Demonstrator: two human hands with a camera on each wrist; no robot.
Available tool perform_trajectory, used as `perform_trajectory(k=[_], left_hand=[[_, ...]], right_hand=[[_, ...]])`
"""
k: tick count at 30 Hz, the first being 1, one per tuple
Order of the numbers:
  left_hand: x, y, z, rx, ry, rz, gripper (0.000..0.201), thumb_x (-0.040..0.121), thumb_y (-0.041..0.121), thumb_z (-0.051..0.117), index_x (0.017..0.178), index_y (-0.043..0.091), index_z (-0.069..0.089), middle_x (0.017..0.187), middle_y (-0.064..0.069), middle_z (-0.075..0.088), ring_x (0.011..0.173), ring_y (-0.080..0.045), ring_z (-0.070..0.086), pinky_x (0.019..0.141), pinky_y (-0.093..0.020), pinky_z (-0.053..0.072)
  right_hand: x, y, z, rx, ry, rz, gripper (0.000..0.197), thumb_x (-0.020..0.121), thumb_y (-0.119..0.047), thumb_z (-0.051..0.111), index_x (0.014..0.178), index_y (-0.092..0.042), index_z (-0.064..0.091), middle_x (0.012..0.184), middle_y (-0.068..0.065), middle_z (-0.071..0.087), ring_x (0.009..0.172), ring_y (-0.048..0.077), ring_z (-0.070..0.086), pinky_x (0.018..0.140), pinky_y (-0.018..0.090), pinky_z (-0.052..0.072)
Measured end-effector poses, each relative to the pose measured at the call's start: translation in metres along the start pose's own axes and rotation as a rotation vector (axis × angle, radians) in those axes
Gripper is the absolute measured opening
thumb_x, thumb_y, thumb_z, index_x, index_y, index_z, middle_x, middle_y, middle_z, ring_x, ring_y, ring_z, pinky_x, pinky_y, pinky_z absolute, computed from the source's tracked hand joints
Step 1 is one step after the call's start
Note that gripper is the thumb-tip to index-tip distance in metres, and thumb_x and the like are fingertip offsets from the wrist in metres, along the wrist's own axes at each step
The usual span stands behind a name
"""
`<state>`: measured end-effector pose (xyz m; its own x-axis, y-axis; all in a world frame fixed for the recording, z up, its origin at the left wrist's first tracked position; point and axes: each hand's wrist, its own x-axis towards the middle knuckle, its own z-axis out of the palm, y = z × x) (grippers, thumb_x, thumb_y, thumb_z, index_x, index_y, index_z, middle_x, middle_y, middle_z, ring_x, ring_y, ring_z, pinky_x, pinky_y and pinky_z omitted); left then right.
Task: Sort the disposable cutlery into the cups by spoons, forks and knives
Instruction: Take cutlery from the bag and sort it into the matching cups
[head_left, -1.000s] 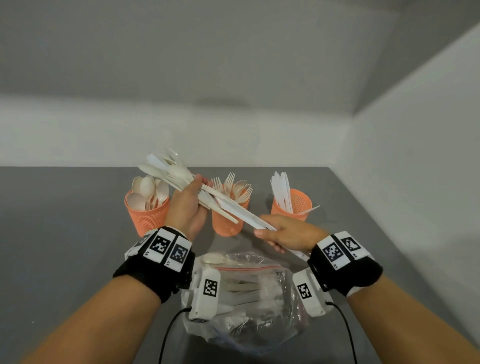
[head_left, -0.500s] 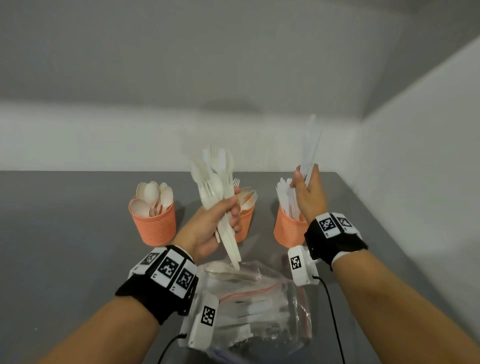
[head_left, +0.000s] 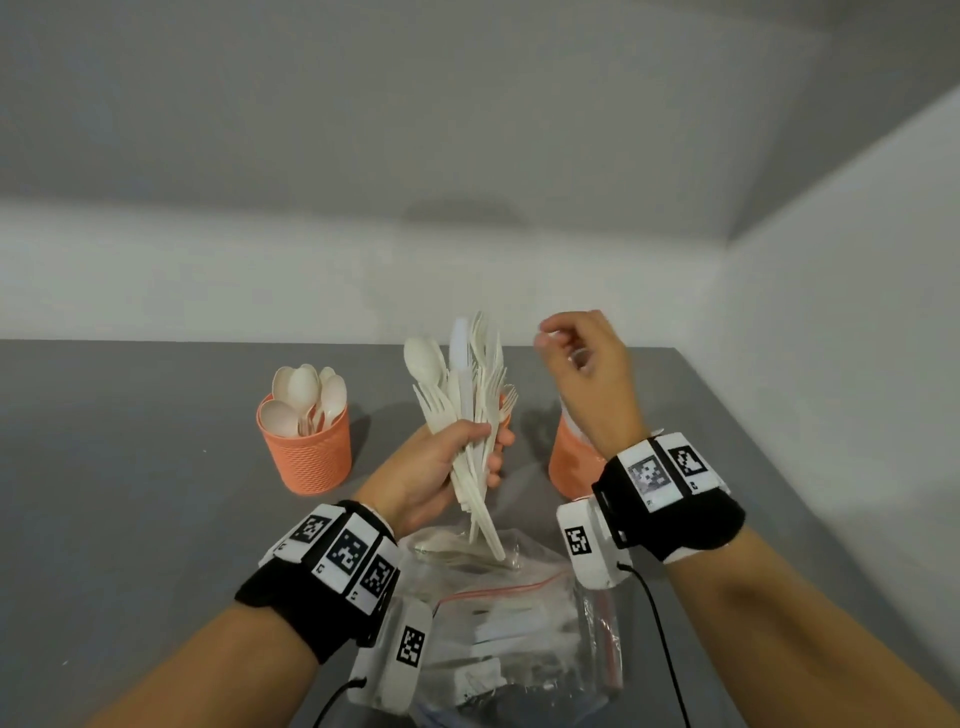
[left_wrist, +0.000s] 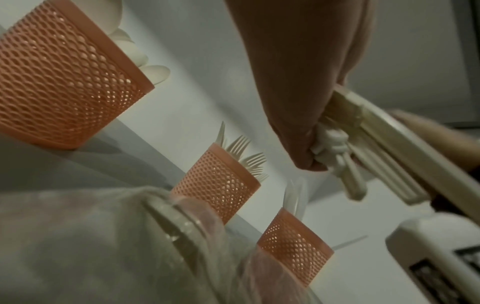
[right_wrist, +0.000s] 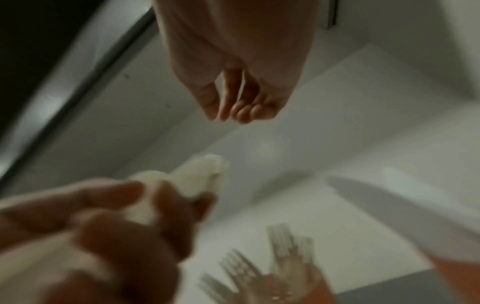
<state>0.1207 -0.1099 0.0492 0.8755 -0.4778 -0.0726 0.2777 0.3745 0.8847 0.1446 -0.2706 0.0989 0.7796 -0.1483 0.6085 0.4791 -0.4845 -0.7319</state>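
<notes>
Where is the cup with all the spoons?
In the head view, the spoon cup stands on the grey table, far left of the cups, left of the left hand.

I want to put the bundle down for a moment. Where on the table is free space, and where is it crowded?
Bare grey table lies left of the spoon cup, out to the left edge. Crowded: the row of three cups, where the left hand holds the cutlery bundle before the fork cup, and the near middle under the plastic bag.

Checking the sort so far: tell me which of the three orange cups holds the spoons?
The left cup, standing apart beside the left hand: rounded spoon bowls stick out of it.
</notes>
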Motion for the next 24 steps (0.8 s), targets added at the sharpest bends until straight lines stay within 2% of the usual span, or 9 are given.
perform_trajectory(k=[3, 6, 8, 11, 14, 16, 18, 21, 24], left_hand=[[0.003, -0.003, 0.003, 0.008, 0.008, 0.006, 0.024, 0.082, 0.011, 0.048, 0.103, -0.001, 0.052, 0.075, -0.009, 0.062, 0.061, -0.019, 0.053, 0.056, -0.028, 0.047], [0.004, -0.005, 0.002, 0.024, 0.014, 0.026, 0.018, 0.078, 0.011, 0.048, 0.092, 0.000, 0.053, 0.069, -0.013, 0.056, 0.062, -0.023, 0.055, 0.064, -0.033, 0.047], [0.003, -0.007, 0.002, 0.010, 0.003, 0.037, 0.020, 0.080, 0.007, 0.048, 0.098, 0.001, 0.053, 0.070, -0.013, 0.056, 0.063, -0.022, 0.055, 0.068, -0.037, 0.045], [-0.002, -0.008, 0.004, -0.021, 0.048, 0.052, 0.035, 0.076, 0.003, 0.048, 0.111, 0.002, 0.054, 0.075, -0.009, 0.061, 0.067, -0.019, 0.058, 0.068, -0.035, 0.047], [-0.004, -0.010, 0.002, -0.080, 0.103, 0.042, 0.040, 0.084, -0.001, 0.045, 0.124, -0.004, 0.050, 0.091, -0.014, 0.063, 0.083, -0.025, 0.060, 0.089, -0.045, 0.046], [-0.005, -0.010, 0.002, -0.083, 0.135, 0.032, 0.040, 0.088, -0.004, 0.042, 0.127, -0.004, 0.049, 0.098, -0.017, 0.062, 0.092, -0.029, 0.058, 0.097, -0.048, 0.043], [-0.007, -0.009, 0.004, -0.050, 0.147, 0.041, 0.042, 0.084, -0.002, 0.045, 0.126, 0.000, 0.051, 0.099, -0.014, 0.064, 0.093, -0.027, 0.059, 0.095, -0.046, 0.047], [-0.010, -0.009, 0.008, 0.021, 0.116, 0.055, 0.054, 0.073, 0.006, 0.050, 0.127, -0.002, 0.049, 0.087, -0.010, 0.061, 0.078, -0.020, 0.057, 0.072, -0.033, 0.050], [-0.011, -0.012, 0.009, 0.032, 0.160, 0.073, 0.048, 0.080, 0.004, 0.050, 0.128, -0.003, 0.048, 0.088, -0.010, 0.061, 0.079, -0.020, 0.057, 0.071, -0.030, 0.048]], right_hand=[[-0.011, -0.024, 0.014, -0.025, -0.248, 0.004, 0.002, 0.082, -0.007, 0.064, 0.082, -0.007, 0.066, 0.079, 0.004, 0.057, 0.064, 0.003, 0.047, 0.063, 0.009, 0.039], [-0.022, -0.026, 0.024, -0.240, -0.383, -0.023, 0.008, 0.084, -0.009, 0.062, 0.088, -0.004, 0.067, 0.081, 0.000, 0.055, 0.063, -0.001, 0.044, 0.060, 0.007, 0.036], [-0.025, -0.024, 0.027, -0.267, -0.382, 0.048, 0.014, 0.083, -0.014, 0.065, 0.093, -0.004, 0.064, 0.083, 0.000, 0.053, 0.063, 0.004, 0.046, 0.062, 0.012, 0.039], [-0.028, -0.024, 0.032, -0.244, -0.378, 0.196, 0.029, 0.083, -0.022, 0.067, 0.104, -0.004, 0.057, 0.083, -0.002, 0.049, 0.072, 0.015, 0.052, 0.067, 0.031, 0.051], [-0.030, -0.024, 0.035, -0.225, -0.361, 0.213, 0.021, 0.092, -0.020, 0.053, 0.103, -0.003, 0.057, 0.078, -0.002, 0.053, 0.069, 0.012, 0.053, 0.062, 0.017, 0.042], [-0.032, -0.022, 0.036, -0.176, -0.339, 0.255, 0.019, 0.093, -0.020, 0.051, 0.098, -0.004, 0.059, 0.075, 0.000, 0.056, 0.069, 0.015, 0.055, 0.061, 0.019, 0.040], [-0.033, -0.020, 0.037, -0.136, -0.318, 0.304, 0.017, 0.091, -0.023, 0.056, 0.090, -0.007, 0.058, 0.069, -0.003, 0.055, 0.062, 0.011, 0.054, 0.058, 0.020, 0.041], [-0.035, -0.019, 0.038, -0.142, -0.308, 0.319, 0.021, 0.088, -0.027, 0.060, 0.077, -0.009, 0.056, 0.060, -0.006, 0.051, 0.056, 0.010, 0.050, 0.057, 0.024, 0.043], [-0.035, -0.020, 0.036, -0.113, -0.327, 0.341, 0.027, 0.090, -0.020, 0.055, 0.064, -0.020, 0.049, 0.059, -0.006, 0.051, 0.056, 0.009, 0.049, 0.057, 0.024, 0.043]])
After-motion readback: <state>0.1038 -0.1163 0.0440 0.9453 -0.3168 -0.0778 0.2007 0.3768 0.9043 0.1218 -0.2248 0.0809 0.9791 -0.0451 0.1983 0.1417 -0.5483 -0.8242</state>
